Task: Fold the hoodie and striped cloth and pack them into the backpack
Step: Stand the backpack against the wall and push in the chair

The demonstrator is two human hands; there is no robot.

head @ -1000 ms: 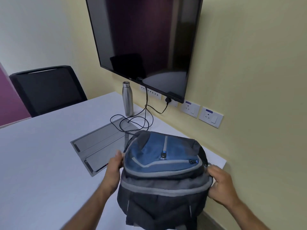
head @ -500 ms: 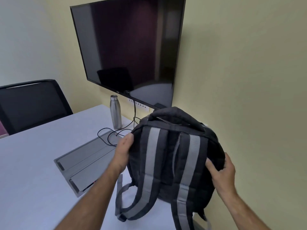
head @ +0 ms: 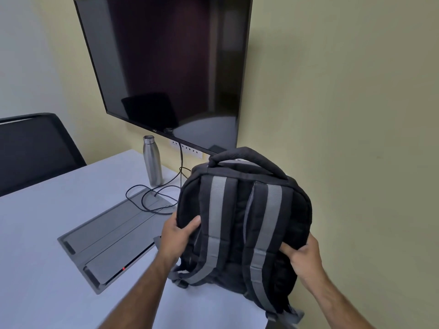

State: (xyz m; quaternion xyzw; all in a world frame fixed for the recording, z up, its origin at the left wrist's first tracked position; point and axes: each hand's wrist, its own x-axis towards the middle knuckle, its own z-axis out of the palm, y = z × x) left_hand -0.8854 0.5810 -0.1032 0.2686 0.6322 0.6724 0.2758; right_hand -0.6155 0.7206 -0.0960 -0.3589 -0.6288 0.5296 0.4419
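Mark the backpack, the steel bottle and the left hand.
backpack [head: 240,224]: head view, back panel between the straps.
steel bottle [head: 152,162]: head view, mid-body.
left hand [head: 177,236]: head view, back of the hand gripping the backpack's side.

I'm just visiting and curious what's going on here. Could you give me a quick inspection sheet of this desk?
Surface: white table, with a grey hatch set in it.
Job's things: backpack upright, straps facing the camera; hoodie and striped cloth not seen.
Clutter: steel bottle.
Hands: left hand and right hand grip the backpack's sides.
Cables: black cable looped on the hatch.
Surroundings: wall screen, black chair, wall sockets.
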